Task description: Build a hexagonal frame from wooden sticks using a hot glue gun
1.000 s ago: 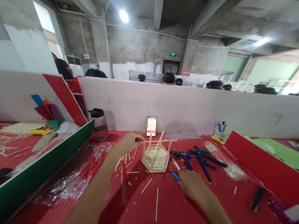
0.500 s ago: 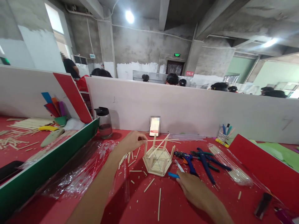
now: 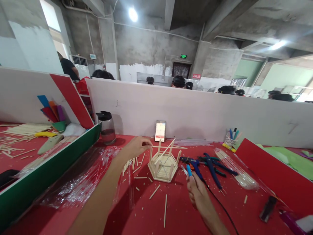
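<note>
Head view: the left hand closes its thumb and fingertips on the left end of the horizontal stick, at the top of the near-left side of the hexagonal stick frame. The frame rests on the red table, base down, between the two hands, with short posts upright around its rim. A diagonal stick slants up across the frame. The right hand grips the blue pen-shaped tool, tip upward, to the near right of the frame. A white pen-shaped item is just beside that tool; whether the hand also grips it cannot be told. The blue glue gun and pliers lie to the right. The phone stands beyond the frame, against the white partition.
</note>
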Motion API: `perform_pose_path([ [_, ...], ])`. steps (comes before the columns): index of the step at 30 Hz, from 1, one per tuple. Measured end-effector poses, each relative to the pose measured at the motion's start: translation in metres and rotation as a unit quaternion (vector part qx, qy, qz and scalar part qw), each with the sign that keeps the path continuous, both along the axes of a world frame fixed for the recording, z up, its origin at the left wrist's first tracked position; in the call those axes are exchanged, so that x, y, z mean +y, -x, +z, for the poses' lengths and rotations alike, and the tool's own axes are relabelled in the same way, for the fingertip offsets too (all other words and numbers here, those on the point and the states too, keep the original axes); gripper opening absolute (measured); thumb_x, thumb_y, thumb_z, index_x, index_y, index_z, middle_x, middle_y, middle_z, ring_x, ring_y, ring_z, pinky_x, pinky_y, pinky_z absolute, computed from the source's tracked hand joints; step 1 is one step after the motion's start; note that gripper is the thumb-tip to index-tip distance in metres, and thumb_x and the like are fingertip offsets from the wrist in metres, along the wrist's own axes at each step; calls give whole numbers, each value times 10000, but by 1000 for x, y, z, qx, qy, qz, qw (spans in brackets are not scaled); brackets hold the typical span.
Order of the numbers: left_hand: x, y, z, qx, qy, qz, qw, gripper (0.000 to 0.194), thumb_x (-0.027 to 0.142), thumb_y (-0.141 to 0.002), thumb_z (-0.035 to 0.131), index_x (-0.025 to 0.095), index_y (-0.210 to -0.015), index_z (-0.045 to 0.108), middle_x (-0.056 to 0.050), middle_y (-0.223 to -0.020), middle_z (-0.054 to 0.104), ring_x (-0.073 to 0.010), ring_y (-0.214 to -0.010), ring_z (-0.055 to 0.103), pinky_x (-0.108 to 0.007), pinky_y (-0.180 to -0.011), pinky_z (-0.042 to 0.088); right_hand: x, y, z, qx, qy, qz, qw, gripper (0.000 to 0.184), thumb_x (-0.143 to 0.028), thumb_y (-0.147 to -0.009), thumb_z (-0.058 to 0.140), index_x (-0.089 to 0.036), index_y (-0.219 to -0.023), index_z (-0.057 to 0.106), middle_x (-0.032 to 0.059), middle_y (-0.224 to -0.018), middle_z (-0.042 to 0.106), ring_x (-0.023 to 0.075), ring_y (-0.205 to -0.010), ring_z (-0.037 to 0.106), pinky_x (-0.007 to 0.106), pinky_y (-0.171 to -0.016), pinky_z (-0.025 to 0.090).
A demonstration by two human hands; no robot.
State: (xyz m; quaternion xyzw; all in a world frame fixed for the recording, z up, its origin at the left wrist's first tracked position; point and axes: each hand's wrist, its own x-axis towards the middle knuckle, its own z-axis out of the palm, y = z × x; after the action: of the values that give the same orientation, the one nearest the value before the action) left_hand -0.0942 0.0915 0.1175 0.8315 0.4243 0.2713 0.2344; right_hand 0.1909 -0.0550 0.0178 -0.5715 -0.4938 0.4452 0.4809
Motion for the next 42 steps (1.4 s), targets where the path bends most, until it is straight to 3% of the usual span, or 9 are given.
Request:
perform_pose_path([
  [4,1,1,-1,4,-1,0,1000,248,373,-847,559,237,-894,761,-22,-864,755,-181,-800,642,-257,-743,444,9,4,7,217,20,4,976,560,-678,-633,763,-220,-873,548,-53,-656,508,62,-461,387,188,-440,331],
  [9,0,1,1,8,3,0,1000,268,378,-846,549,223,-907,759,-23,-834,745,-184,-774,630,-264,-730,445,18,-1,14,287,70,18,955,585,-621,-593,826,-200,-849,510,-116,-559,341,21,-415,178,156,-391,129],
  [15,0,0,2,9,3,-4,1000,249,362,-837,560,219,-891,756,-21,-852,747,-174,-780,632,-254,-730,438,19,-6,18,276,76,-5,958,619,-672,-606,793,-231,-838,425,-141,-534,283,26,-410,122,152,-387,68],
  [18,0,1,1,7,6,-3,1000,255,364,-835,556,217,-896,755,-23,-835,743,-175,-773,625,-252,-716,436,19,-2,16,277,67,11,958,578,-653,-650,775,-229,-908,479,-121,-549,356,36,-409,197,156,-391,127],
  [21,2,1,0,9,9,-4,1000,271,377,-840,546,218,-912,754,-25,-824,740,-177,-762,620,-253,-702,434,21,1,12,261,61,28,963,588,-658,-608,797,-202,-841,509,-100,-563,392,34,-424,248,166,-398,178],
  [27,3,2,-2,9,-5,-4,1000,245,367,-839,561,225,-877,756,-17,-832,742,-168,-756,619,-251,-714,428,23,-2,9,231,48,-14,972,570,-672,-650,764,-238,-838,445,-124,-565,331,24,-400,158,156,-383,89],
  [31,2,1,-1,11,-3,-1,1000,252,368,-843,553,222,-887,753,-17,-846,745,-173,-774,626,-252,-718,431,21,-2,10,223,59,-4,973,582,-707,-652,736,-239,-862,462,-108,-584,405,20,-391,185,149,-374,94],
  [35,1,1,1,14,0,1,1000,248,372,-840,560,214,-863,749,-23,-846,747,-173,-764,625,-255,-721,430,19,2,11,165,1,9,986,574,-735,-710,662,-266,-995,495,-78,-660,502,38,-408,285,148,-375,141],
  [42,0,0,2,24,-1,5,1000,261,395,-834,561,212,-863,745,-19,-806,741,-163,-715,607,-249,-689,424,17,9,4,71,-3,22,997,636,-831,-727,516,-208,-655,408,-59,-577,388,63,-454,282,186,-408,195],
])
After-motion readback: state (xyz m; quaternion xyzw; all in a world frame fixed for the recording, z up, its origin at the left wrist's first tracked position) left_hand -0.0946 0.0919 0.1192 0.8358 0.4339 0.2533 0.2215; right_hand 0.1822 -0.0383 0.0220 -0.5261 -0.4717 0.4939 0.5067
